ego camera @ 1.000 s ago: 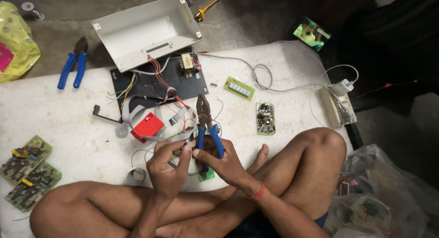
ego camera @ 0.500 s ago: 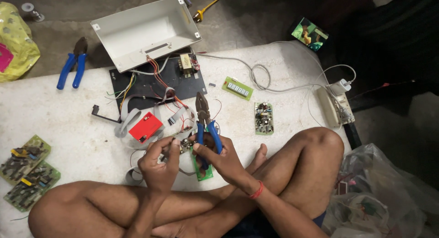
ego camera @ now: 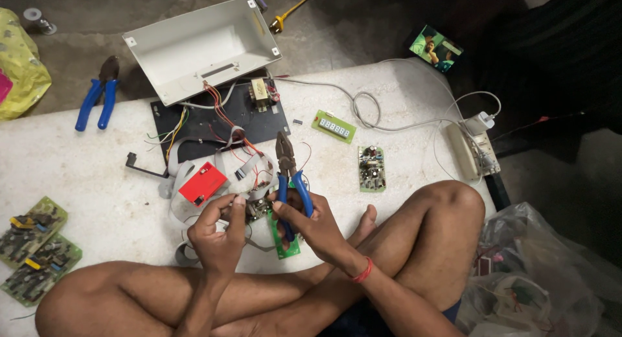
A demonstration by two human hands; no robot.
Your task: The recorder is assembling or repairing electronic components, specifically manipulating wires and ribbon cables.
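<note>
While the person sits cross-legged at six o'clock, the right hand is clamped round the blue handles of the pliers, whose jaws point toward twelve o'clock. Just beside it at nine o'clock, the left hand pinches a small wired part, fingers closed on it; what kind of part it is looks unclear at this size. A green circuit board lies under the right hand on the white slab.

Bare slab opens out at nine o'clock of the hands, as far as two green boards stacked at the slab's left edge. At three o'clock a knee fills the room toward the slab's right edge, where a crumpled plastic bag holds small parts, hard to make out.

Further out, a red module lies near the left hand at eleven o'clock, ribbon cables around it. At one o'clock lie a small green board and a green display strip, one each. A white power strip sits at two o'clock with a plug in it.

Toward twelve o'clock a black base plate carries wires and a transformer. Behind it leans a white open casing, nothing inside. A second pair of blue-handled pliers lies at ten o'clock, off the slab, making two pairs in all
</note>
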